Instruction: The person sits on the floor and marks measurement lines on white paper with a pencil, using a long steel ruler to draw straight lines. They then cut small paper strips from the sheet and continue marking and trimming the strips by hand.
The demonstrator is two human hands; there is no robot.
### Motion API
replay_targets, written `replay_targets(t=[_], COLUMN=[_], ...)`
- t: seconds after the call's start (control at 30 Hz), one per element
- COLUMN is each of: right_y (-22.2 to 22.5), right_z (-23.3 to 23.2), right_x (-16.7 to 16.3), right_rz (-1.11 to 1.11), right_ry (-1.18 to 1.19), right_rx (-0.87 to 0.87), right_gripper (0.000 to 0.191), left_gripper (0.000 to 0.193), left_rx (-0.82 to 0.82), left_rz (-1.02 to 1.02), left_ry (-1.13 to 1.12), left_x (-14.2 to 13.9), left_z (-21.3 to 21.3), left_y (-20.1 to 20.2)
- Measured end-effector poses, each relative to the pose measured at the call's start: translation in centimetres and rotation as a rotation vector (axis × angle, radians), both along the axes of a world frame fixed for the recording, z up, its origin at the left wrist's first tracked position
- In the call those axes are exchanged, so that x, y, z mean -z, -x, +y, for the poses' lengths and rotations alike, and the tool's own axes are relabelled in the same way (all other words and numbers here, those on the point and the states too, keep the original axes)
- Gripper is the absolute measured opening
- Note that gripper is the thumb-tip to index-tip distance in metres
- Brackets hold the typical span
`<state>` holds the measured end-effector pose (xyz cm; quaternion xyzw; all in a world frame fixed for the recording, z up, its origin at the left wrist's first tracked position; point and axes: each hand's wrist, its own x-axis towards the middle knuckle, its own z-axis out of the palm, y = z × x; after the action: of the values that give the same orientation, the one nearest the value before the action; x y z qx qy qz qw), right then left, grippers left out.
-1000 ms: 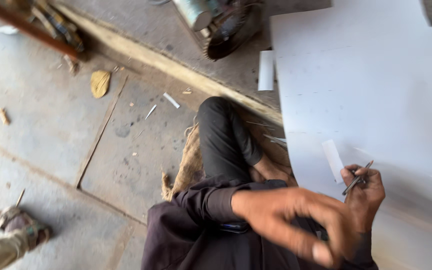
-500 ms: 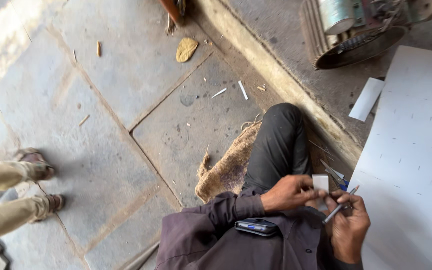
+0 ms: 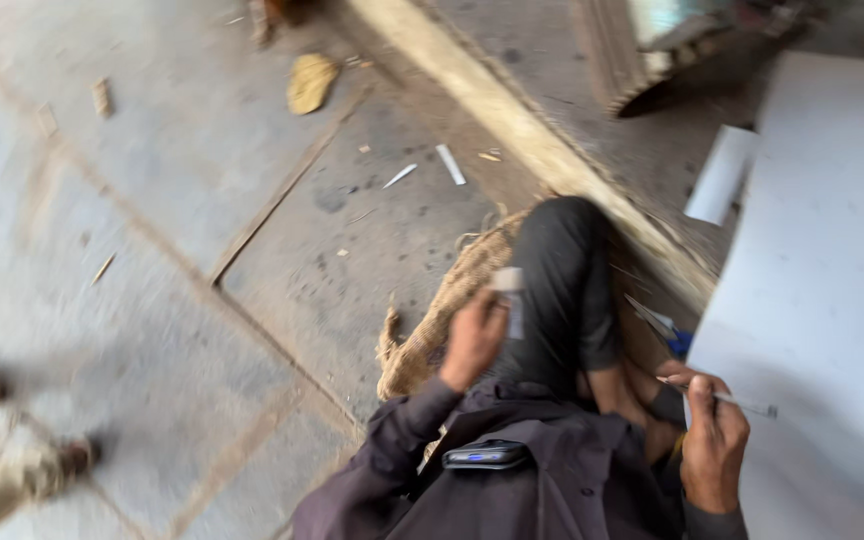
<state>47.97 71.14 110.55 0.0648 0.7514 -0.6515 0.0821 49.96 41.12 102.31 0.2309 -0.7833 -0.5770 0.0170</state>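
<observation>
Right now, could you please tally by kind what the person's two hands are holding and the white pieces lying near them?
Small pale slips held in the left hand: 1, the pale slip.
Pens held in the right hand: 1, the pen.
Large white sheets: 1, the white sheet.
Small white strips beside it: 1, the white strip.
Total: 4.

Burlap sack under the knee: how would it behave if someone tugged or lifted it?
The burlap sack looks floppy: it lies crumpled with frayed corners, so it would likely sag when lifted. Its coarse weave probably grips rather than slips. The bent knee seems to rest on it, so a tug may drag, not free it.
</observation>
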Motion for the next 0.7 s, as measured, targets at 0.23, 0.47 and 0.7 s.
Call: replay_targets(t=[0.23,0.47,0.7], right_y=[-1.8,-7.2,-11.7], right_z=[1.8,4.6,5.0], right_x=[1.0,2.6,-2.6], right_rz=[-0.231,-0.288,-0.926], right_ry=[-0.149,-0.075,0.498], right_rx=[-0.008,-0.023,0.601], right_gripper=[0.033,0.038,0.044], left_gripper=[0.029,0.024,0.026], left_rx=[0.034,0.138,0.278], left_rz=[-0.062,0.029,-0.100], left_ry=[-0.184,-0.329,-0.595], left_x=[-3.6,-6.3,-2.1], left_z=[-5.2,-0.7,7.6], left_y=[-0.5,-0.5,3.3])
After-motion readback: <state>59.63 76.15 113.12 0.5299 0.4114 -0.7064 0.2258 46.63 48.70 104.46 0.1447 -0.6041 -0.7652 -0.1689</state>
